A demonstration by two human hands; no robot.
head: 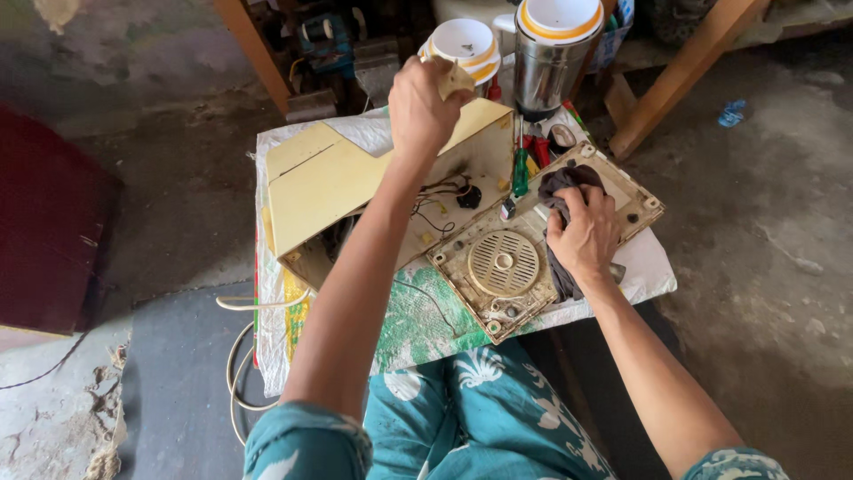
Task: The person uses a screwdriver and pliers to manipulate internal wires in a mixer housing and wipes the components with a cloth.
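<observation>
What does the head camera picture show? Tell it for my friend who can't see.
A person's right hand presses a dark cloth onto a dirty cream panel with a round grille, while the left hand grips a small yellowish scrap above an open yellow casing. Both lie on a white sack, with screwdrivers and two metal jars behind.

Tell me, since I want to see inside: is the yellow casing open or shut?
Open: the yellow casing gapes, showing wires; its grilled panel lies detached beside it.
</observation>
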